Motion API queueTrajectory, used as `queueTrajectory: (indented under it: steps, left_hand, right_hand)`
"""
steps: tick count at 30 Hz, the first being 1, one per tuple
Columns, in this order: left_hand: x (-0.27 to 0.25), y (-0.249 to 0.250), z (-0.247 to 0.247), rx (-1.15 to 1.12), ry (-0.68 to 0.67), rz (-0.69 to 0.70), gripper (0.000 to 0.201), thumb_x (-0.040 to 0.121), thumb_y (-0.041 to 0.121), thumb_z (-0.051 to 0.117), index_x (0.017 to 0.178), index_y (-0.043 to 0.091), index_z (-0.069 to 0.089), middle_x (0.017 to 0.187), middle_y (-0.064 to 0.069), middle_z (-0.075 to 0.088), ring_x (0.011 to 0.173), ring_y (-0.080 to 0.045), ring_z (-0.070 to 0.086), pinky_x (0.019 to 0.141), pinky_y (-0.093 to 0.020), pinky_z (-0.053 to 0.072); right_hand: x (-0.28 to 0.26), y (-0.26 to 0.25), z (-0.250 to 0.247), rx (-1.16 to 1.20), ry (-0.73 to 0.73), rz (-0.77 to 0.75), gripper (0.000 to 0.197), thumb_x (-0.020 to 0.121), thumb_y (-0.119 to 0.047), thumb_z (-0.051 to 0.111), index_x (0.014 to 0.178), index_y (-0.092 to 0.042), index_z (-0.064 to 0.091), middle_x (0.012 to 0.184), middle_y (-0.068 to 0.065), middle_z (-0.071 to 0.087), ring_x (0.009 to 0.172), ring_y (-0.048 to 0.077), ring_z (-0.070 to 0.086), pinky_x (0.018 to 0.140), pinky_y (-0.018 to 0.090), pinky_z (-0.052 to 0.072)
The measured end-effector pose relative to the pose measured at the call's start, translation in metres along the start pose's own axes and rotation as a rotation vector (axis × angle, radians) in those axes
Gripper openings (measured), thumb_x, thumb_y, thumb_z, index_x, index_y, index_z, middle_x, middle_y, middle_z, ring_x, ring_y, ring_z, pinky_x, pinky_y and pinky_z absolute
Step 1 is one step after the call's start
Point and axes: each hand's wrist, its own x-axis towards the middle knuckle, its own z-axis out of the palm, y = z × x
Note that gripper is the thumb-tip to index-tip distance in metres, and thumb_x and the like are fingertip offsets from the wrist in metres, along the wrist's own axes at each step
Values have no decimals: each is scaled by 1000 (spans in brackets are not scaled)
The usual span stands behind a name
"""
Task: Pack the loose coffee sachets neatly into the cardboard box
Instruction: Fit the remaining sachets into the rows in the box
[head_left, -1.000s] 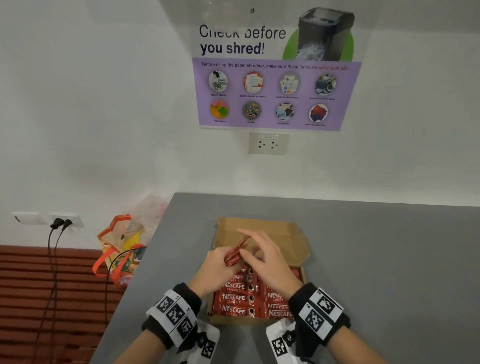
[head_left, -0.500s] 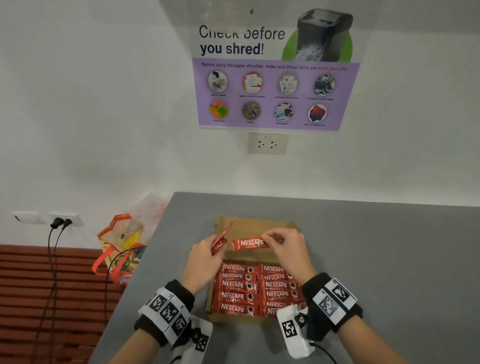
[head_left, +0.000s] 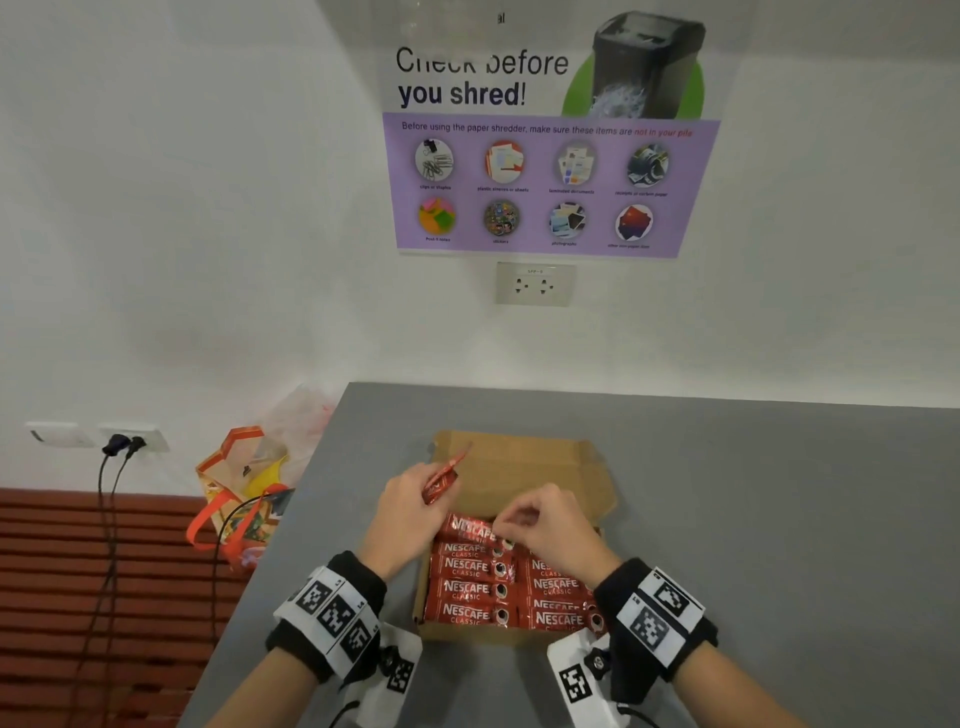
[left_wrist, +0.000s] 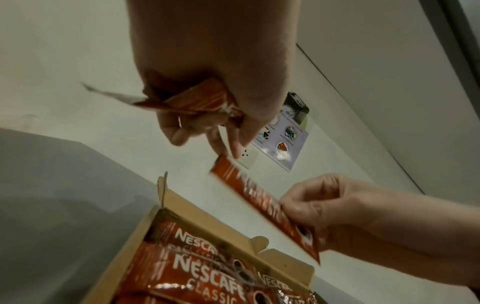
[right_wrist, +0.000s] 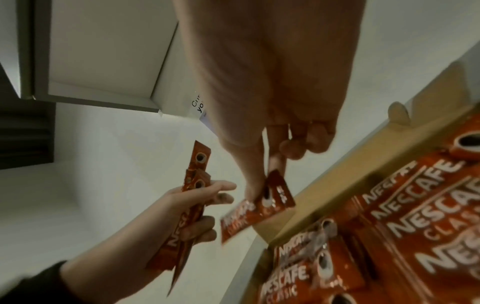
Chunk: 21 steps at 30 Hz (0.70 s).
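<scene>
From the head view, a cardboard box (head_left: 540, 467) sits open on a grey table (head_left: 753, 519), its flap folded back toward the wall; inside it, red coffee sachets (head_left: 470, 590) lie flat in 2 columns, labels up. The right hand (head_left: 550, 525) hovers over the far end of the packed rows, thumb and forefinger pinching 1 single sachet (head_left: 470, 527) by its right end; that sachet stretches leftward from the pinch and lies just over the topmost row of the left column. The left hand (head_left: 402, 512) is at the box's left edge, fingers curled round a small bundle of sachets (head_left: 441, 480) that sticks up and away from the grip toward the flap. On the wall behind hang a poster (head_left: 545, 182) and a socket (head_left: 535, 283); a bag (head_left: 244, 483) stands beside the table's left end.

From the left wrist view, the left hand (left_wrist: 207, 82) wraps the bundle (left_wrist: 197, 102), whose ends poke out left of the closed fingers; below the grip lies the box (left_wrist: 182, 207) with sachets (left_wrist: 207, 267) in it; to the right, the right hand (left_wrist: 324, 205) nips the single sachet (left_wrist: 259, 201), which is blurred.

From the right wrist view, the right hand (right_wrist: 272, 102) pinches the single sachet (right_wrist: 257, 205) at its cup-printed end, the rest hanging down-left of the fingertips; the other fingers are curled in; the box (right_wrist: 324, 195) and its packed sachets (right_wrist: 415, 236) lie right of the grip, and the left hand (right_wrist: 182, 216) holds the bundle (right_wrist: 192, 185) to the left.
</scene>
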Motion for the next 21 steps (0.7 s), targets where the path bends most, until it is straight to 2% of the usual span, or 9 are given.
queueTrajectory:
  steps: [2, 3, 4, 6, 8, 13, 16, 21]
  left_hand:
    - [1, -5, 3, 71, 110, -6, 11, 92, 28, 55, 84, 21, 58, 76, 8, 50, 63, -6, 46, 54, -14, 32]
    - [1, -9, 5, 108, 123, -23, 11, 93, 28, 54, 93, 19, 60, 82, 6, 52, 68, -5, 48, 57, -13, 33]
    - [1, -13, 7, 137, 108, -56, 16, 93, 28, 54, 102, 17, 60, 90, 4, 54, 73, -5, 50, 62, -13, 36]
    - [0, -20, 11, 155, 47, -128, 28, 92, 30, 54, 117, 16, 55, 103, 0, 59, 83, -8, 57, 73, -21, 48]
    - [-1, -25, 13, 153, -10, -189, 32, 93, 27, 55, 123, 16, 51, 103, -1, 65, 84, -12, 62, 76, -27, 54]
    - [-2, -27, 14, 176, -53, -238, 33, 94, 22, 52, 126, 16, 48, 98, 0, 66, 83, -14, 64, 76, -29, 55]
    - [-2, -27, 15, 168, -51, -235, 30, 94, 24, 52, 122, 15, 50, 91, 3, 63, 79, -12, 64, 74, -28, 55]
    - [-1, -29, 15, 164, -46, -226, 22, 92, 27, 55, 112, 17, 54, 90, 2, 66, 75, -10, 65, 73, -35, 58]
  right_hand:
    - [0, 3, 8, -10, -84, 33, 12, 85, -22, 67, 92, -14, 72, 91, -2, 70, 83, 8, 63, 72, 12, 49]
    - [0, 5, 11, -21, -106, 49, 12, 85, -22, 67, 91, -13, 72, 92, -1, 71, 84, 9, 64, 73, 14, 50]
    - [0, 5, 14, -35, -118, 60, 13, 85, -22, 67, 92, -13, 73, 93, -1, 71, 84, 9, 63, 74, 15, 50]
    - [-1, 6, 18, -56, -139, 75, 14, 85, -23, 67, 93, -13, 73, 96, -1, 70, 84, 6, 61, 79, 17, 49]
    - [-3, 6, 22, -62, -168, 85, 15, 84, -22, 68, 95, -13, 72, 98, 0, 71, 84, 5, 61, 85, 22, 51]
    - [-3, 7, 28, -78, -171, 92, 12, 83, -21, 69, 91, -12, 73, 95, 0, 71, 82, 6, 62, 86, 25, 52]
    - [-2, 6, 30, -103, -160, 89, 13, 83, -21, 70, 91, -12, 73, 94, 0, 71, 83, 6, 63, 84, 23, 52]
    - [-3, 7, 33, -145, -144, 73, 12, 83, -22, 69, 91, -13, 72, 93, -3, 70, 77, 2, 58, 77, 17, 49]
